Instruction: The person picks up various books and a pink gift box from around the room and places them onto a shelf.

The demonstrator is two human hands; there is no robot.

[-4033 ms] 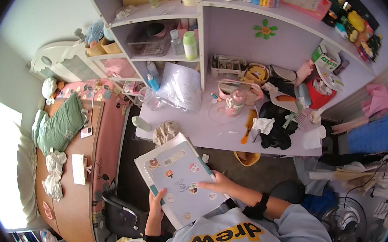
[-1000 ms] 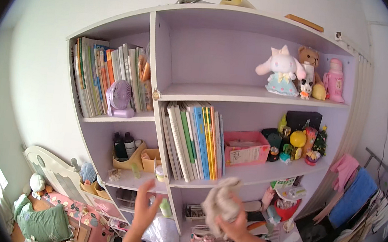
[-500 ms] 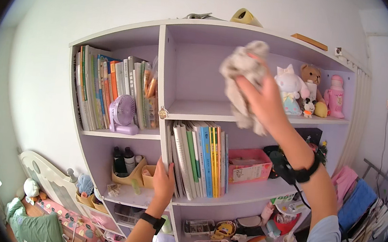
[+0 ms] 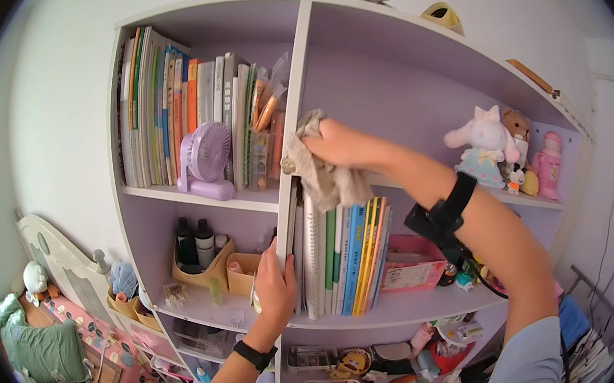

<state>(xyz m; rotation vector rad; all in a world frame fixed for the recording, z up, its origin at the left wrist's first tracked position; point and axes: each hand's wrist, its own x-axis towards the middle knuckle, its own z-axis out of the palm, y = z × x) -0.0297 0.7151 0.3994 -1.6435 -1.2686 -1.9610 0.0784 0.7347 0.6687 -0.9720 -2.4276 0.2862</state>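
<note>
One white-and-lilac shelf unit (image 4: 391, 103) is standing ahead. Against its upright (image 4: 300, 52), the beige cloth (image 4: 331, 185) is hanging, bunched in the right hand (image 4: 333, 143), whose fingers are clamping it. Lower, the left hand (image 4: 276, 285) is touching that upright, finger grip unclear; bracing there and flattening the cloth would likely be evening pressure, sparing the small ornament (image 4: 288, 165).

The white-and-lilac shelf unit (image 4: 299, 60) carries upright books (image 4: 174, 106), a purple fan (image 4: 208, 153), a long-eared plush toy (image 4: 484, 152) and a pink box (image 4: 413, 274).
</note>
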